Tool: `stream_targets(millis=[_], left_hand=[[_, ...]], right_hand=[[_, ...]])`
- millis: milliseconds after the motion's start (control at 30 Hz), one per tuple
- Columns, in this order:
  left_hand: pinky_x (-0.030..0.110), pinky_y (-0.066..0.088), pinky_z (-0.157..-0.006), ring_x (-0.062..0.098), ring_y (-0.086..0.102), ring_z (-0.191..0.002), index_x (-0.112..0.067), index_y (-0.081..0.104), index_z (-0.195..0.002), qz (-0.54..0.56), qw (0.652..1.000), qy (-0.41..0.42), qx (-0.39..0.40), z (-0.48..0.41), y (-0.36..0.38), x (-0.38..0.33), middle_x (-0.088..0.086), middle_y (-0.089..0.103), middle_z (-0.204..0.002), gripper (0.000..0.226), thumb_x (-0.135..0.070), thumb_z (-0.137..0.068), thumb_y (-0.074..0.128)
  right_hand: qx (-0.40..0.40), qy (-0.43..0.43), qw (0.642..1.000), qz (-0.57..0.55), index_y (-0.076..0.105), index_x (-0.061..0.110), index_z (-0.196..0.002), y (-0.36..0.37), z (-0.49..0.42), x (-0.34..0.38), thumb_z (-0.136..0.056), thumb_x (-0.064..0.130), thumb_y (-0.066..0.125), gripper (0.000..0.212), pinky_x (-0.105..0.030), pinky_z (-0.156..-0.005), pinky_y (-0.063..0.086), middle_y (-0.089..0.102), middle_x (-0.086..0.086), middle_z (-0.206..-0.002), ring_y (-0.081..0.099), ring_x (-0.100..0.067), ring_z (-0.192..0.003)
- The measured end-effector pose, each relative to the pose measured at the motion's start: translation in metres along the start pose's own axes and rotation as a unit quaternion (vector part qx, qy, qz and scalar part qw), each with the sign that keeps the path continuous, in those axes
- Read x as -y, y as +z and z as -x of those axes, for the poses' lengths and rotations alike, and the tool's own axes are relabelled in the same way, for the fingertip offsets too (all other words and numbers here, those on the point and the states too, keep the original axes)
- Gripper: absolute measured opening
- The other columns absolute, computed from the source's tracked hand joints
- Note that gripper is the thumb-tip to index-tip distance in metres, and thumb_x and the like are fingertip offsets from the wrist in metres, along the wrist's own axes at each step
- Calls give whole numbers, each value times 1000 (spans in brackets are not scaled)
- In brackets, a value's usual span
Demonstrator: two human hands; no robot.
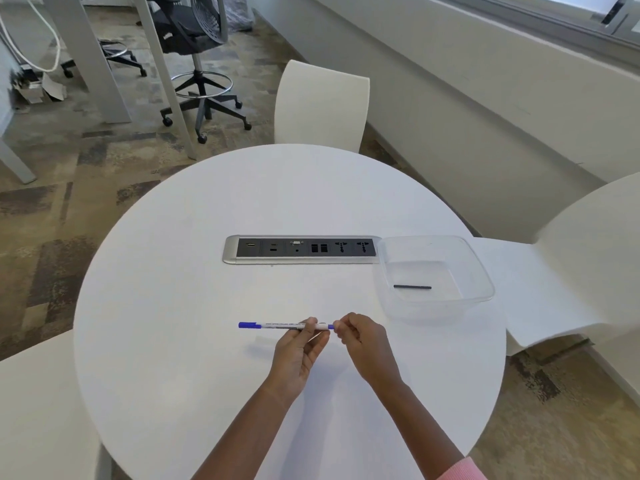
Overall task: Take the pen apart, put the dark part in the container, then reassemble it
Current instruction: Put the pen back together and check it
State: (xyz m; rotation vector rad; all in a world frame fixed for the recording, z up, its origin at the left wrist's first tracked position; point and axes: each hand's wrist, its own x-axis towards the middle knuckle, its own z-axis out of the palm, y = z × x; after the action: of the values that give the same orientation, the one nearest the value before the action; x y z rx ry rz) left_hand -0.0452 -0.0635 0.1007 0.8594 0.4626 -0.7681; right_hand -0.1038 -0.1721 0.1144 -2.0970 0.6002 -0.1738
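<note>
Two hands are holding a blue-capped pen level above a round white table.

The left hand [299, 344] is pinching the white barrel of the pen [277, 325], while the right hand [360, 339] is gripping its blue end piece [331, 326]; the cap is pointing left. The dark part [412, 287] is lying flat in the clear container [481, 271], right of the hands, beside a recessed socket strip [304, 249]. White chairs [320, 105] are surrounding the table [207, 209] on patterned carpet.
</note>
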Motion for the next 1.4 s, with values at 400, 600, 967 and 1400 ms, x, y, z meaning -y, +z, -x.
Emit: stream_targets(millis=[400, 600, 967, 1400], left_hand=[[20, 58, -56, 13, 69, -56, 2, 59, -87, 2, 1000, 7, -11, 2, 2, -1, 7, 70, -59, 9, -2, -90, 52], [19, 57, -56, 13, 70, -58, 2, 59, -86, 11, 1000, 8, -10, 5, 9, 2, 8, 71, -61, 11, -3, -90, 51], [20, 58, -58, 14, 70, -57, 1, 61, -84, 6, 999, 32, -25, 5, 10, -2, 7, 71, -61, 11, -3, -89, 53], [17, 57, -60, 12, 70, -63, 2, 60, -84, -18, 999, 42, 7, 6, 10, -3, 15, 64, -83, 12, -3, -90, 51]], right_hand=[[18, -7, 1000, 3, 59, 17, -83, 3, 5, -1, -88, 12, 53, 8, -33, -72, 49, 63, -2, -79, 60, -20, -80], [1, -22, 999, 44, 59, 6, -82, 2, -2, 0, -90, 13, 49, 15, -21, -62, 38, 57, -1, -74, 52, -18, -71], [25, -5, 999, 31, 57, 14, -90, 1, 3, 6, -93, 23, 46, 14, -25, -64, 42, 54, 4, -68, 55, -15, -68], [21, -20, 999, 41, 47, 15, -64, -2, -1, 6, -91, 16, 46, 27, -27, -56, 31, 44, 3, -56, 40, -14, -56]])
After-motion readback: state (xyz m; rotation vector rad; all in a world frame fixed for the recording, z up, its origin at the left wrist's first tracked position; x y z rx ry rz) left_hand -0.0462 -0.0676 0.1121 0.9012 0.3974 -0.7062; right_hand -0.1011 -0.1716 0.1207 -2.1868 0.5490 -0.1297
